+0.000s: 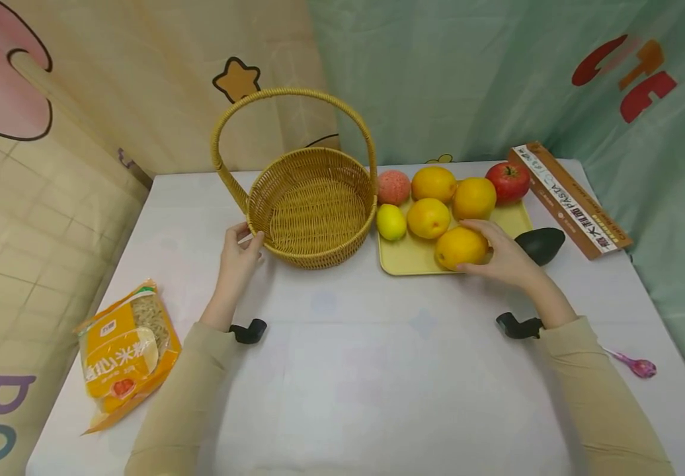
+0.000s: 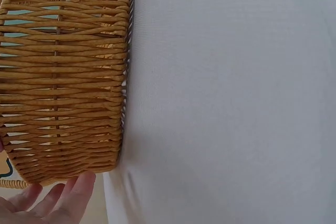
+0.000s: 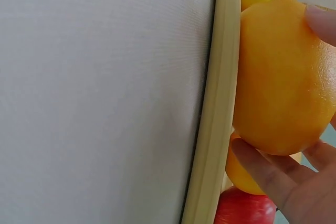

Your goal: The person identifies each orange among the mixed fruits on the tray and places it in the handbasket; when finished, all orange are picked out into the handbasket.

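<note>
A woven basket (image 1: 319, 254) with a tall hoop handle stands at the back of the table. My left hand (image 1: 240, 254) holds its near left rim, thumb by the edge; in the left wrist view the fingertips (image 2: 79, 187) touch the woven side. To the right lies a yellow tray (image 1: 404, 266) of fruit. At its front edge my right hand (image 1: 500, 254) grips an orange (image 1: 458, 248). The right wrist view shows thumb and fingers on opposite sides of this orange (image 3: 286, 77). Behind it are more oranges (image 1: 428, 218), a lemon (image 1: 391, 222), a pink ball-shaped item (image 1: 393, 187) and a red apple (image 1: 508, 182).
A dark green avocado (image 1: 541, 245) lies by the tray's right side, with a pasta box (image 1: 571, 198) beyond it. An orange bag of grain (image 1: 128, 354) lies at left. A wrapped lollipop (image 1: 640, 365) is near the right edge. Curtains (image 1: 438, 79) hang behind.
</note>
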Available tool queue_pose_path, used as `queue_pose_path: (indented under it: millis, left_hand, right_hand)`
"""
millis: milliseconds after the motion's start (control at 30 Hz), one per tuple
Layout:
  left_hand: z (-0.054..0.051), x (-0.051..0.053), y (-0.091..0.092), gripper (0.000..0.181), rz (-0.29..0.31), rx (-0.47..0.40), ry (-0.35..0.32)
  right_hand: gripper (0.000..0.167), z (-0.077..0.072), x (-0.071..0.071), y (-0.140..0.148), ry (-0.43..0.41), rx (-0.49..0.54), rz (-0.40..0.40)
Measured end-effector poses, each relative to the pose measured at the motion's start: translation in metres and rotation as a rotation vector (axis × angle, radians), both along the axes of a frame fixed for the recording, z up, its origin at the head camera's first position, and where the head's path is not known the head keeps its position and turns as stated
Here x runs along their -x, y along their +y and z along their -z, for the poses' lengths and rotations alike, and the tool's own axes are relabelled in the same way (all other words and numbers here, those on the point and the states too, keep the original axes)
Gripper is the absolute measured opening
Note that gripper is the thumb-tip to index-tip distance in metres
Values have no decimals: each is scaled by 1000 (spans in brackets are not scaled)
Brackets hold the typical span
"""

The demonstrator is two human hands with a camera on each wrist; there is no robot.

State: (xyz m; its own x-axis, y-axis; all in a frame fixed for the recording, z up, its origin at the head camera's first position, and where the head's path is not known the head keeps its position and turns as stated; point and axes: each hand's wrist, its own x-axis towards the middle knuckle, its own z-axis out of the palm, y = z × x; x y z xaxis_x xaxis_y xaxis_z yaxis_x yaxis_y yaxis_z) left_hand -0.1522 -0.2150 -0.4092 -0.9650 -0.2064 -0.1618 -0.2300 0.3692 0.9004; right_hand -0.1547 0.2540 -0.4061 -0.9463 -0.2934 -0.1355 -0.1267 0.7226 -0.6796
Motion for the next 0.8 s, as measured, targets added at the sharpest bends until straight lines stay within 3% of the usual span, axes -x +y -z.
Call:
queue_pose_path:
  millis: [300, 600, 800]
  left_hand:
    - [0, 5, 8, 55, -54, -139, 2]
    - [2, 6, 13, 57, -120, -129, 7]
    - [-1, -1, 12, 58, -116, -88, 24]
  right_hand:
    - [89, 7, 3, 2, -39, 9, 5]
    - [93, 8, 2, -5, -42, -22, 61]
    - [93, -5, -1, -9, -20, 9, 87]
